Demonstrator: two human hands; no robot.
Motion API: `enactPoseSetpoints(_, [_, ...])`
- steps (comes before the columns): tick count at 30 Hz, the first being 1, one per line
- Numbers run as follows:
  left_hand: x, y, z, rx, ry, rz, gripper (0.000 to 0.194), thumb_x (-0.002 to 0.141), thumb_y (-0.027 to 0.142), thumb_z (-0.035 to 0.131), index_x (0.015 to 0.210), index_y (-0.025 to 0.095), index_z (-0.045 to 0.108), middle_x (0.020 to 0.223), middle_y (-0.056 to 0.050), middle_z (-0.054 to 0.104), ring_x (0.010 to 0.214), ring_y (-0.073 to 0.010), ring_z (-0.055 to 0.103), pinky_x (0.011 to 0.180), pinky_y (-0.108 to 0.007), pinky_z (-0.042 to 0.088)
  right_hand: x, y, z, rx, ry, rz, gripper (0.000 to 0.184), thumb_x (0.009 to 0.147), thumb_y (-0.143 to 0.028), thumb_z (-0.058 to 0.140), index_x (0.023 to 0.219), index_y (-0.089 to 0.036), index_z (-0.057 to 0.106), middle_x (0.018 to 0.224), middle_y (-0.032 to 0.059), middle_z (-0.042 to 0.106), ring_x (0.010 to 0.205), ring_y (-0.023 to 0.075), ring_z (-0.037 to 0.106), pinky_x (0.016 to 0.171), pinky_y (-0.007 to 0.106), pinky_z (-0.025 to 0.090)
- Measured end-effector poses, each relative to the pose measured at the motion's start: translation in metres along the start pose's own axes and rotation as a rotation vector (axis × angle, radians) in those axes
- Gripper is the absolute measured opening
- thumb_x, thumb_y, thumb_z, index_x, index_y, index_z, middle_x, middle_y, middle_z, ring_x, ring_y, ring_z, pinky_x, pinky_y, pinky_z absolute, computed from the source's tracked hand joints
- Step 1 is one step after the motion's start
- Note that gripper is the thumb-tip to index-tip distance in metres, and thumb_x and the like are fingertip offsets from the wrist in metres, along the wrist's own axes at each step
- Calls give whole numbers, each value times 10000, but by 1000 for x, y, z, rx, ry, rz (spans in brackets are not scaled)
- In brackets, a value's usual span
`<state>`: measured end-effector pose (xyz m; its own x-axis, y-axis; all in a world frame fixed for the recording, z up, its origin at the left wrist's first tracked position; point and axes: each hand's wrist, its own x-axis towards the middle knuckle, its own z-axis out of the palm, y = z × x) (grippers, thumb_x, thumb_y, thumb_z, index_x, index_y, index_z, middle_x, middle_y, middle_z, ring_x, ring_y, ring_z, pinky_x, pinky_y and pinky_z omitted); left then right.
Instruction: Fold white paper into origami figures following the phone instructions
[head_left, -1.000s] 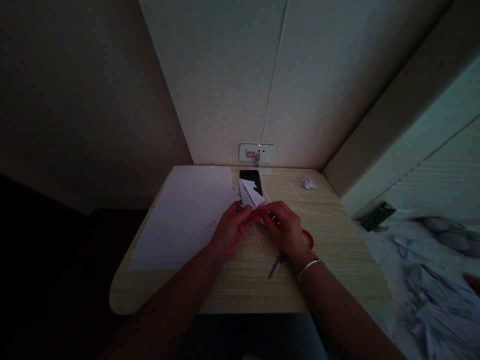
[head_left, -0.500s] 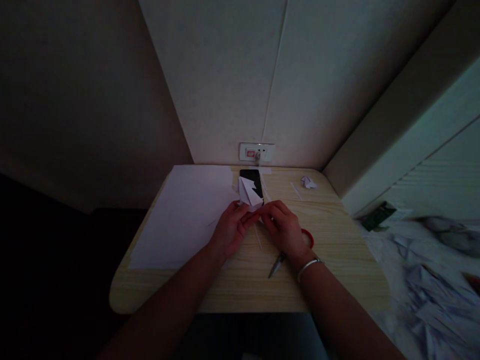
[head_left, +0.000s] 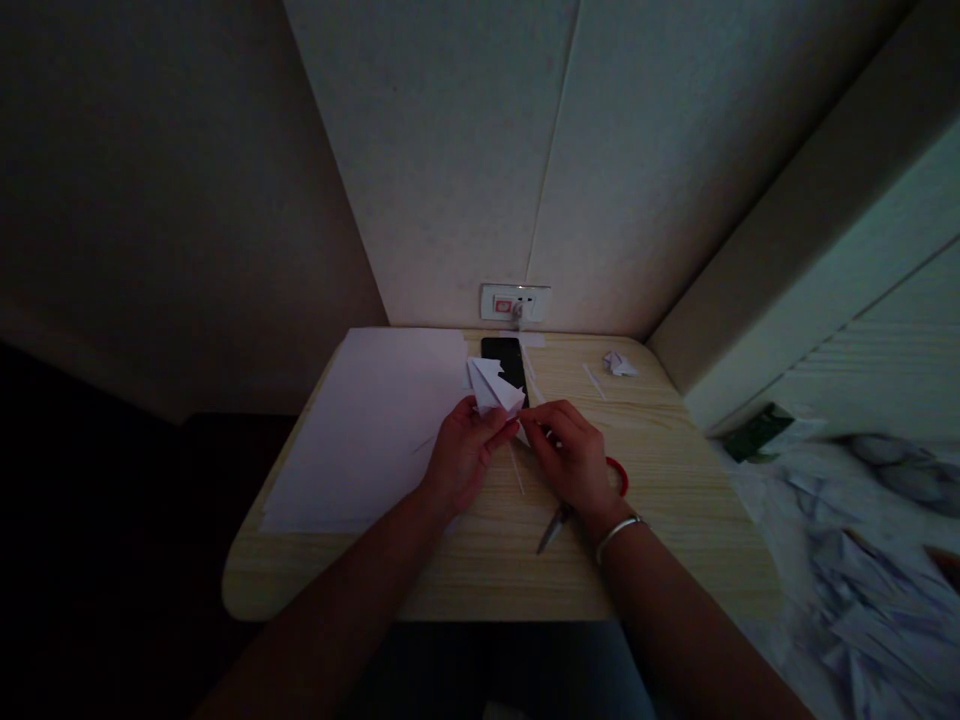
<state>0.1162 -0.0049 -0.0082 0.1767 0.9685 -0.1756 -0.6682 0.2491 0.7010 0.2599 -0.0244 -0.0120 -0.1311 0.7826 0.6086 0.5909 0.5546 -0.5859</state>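
Two hands on a bit of folded paper (head_left: 495, 387), right by the phone (head_left: 506, 350)

So the left hand (head_left: 459, 458) has the folded paper gripped between thumb and fingers, just on the near side of the phone and a touch left of it. The paper is white, with pointy corners and sharp creases, and from this angle it covers part of the phone. Can't tell if the two touch.

The right hand (head_left: 571, 455) is nearer than the phone and off to its right, thumb and forefinger brought together at the paper's near corner. Too small and dark to say if there's paper pinched in there. There's a bangle (head_left: 616, 538) on that wrist.

Scissors (head_left: 553, 530) lie nearer than the phone, right of it, partly hidden under the right hand, with a red handle loop poking out. A skinny strip (head_left: 518, 470) sits straight on the near side of the phone.

Big white sheets (head_left: 367, 430) are flat on the counter (head_left: 480, 590), left of the phone. Well to the phone's right there's another strip (head_left: 593, 382), then a little white wad (head_left: 619, 364), folded or crumpled, dunno which. The outlet (head_left: 515, 302) is on the wall behind the phone, with something plugged in.
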Motion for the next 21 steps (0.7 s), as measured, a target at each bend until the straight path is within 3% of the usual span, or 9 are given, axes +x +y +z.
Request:
enactPoseSetpoints(7, [0,0,-2,7,24,12,297,649,154,760,895,143,596,888,-20,673,790,-108,638,752,-239,519,0,-1,0,10,-26,8,182,868,-148,509,970,-230,637,876,48,605,790,159,604,690,281,519])
enactPoseSetpoints(21, [-2,4,2,48,-39,-33,253,670,177,742,889,139,623,896,-48,690,788,-138,659,770,-270,518,0,0,1,16,-21,50,176,869,-166,512,983,-232,628,856,39,621,727,155,597,653,276,508])
